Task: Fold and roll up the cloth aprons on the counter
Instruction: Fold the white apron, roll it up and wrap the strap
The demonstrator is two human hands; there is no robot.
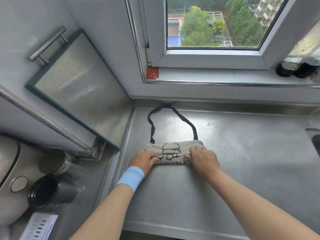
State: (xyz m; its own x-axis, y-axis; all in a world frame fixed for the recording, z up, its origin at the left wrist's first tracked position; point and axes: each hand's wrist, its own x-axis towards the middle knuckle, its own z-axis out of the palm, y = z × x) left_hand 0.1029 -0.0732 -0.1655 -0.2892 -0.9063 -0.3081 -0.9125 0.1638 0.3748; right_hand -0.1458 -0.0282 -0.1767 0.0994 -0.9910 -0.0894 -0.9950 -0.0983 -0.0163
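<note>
A stainless steel counter (242, 153) is set below a white-framed window (210, 57), through which daylit trees (195, 30) are seen; a glass-panelled door (78, 84) is hung at left.

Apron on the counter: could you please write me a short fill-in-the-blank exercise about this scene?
The left hand, wearing a ____ wristband, holds the rolled end of the beige apron.
The right hand holds the roll's ____ side.
The apron lies on the steel counter below a ____ showing trees.
Missing words: blue; right; window.
</note>
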